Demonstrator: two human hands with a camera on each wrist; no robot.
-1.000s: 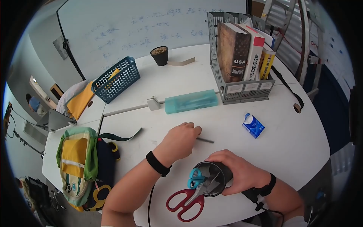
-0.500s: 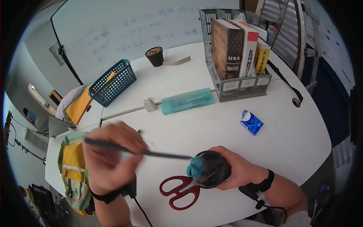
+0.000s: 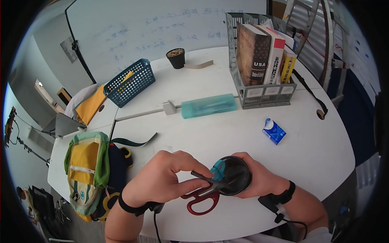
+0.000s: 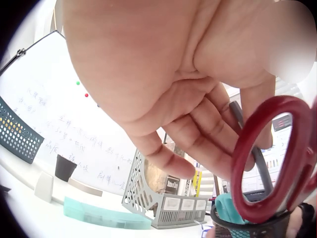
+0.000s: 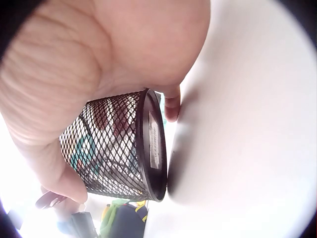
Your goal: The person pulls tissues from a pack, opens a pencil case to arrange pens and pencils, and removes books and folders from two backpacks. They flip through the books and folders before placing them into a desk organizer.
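My right hand (image 3: 261, 178) grips a black mesh pen cup (image 5: 111, 153) around its side. The cup is tilted, its mouth toward my left hand, and its base shows close to the table in the right wrist view. Red-handled scissors (image 3: 217, 203) and teal-handled scissors (image 3: 219, 167) stick out of the mouth. My left hand (image 3: 164, 178) pinches a dark grey pencil (image 4: 262, 171) between thumb and fingers. One end of the pencil lies at the cup's mouth, beside the scissor handles. In the left wrist view a red handle loop crosses in front of it.
A blue tissue pack (image 3: 274, 131) lies beyond my right hand. Behind are a teal pencil case (image 3: 208, 106), a grey rack (image 3: 265, 98) of books, a potted plant (image 3: 176, 60) and a blue basket (image 3: 129, 87). A backpack (image 3: 85, 174) sits at the left.
My left hand lifted the pencil from over the table, swung it back toward me, then brought it right to the cup's mouth. The right hand keeps holding the cup.
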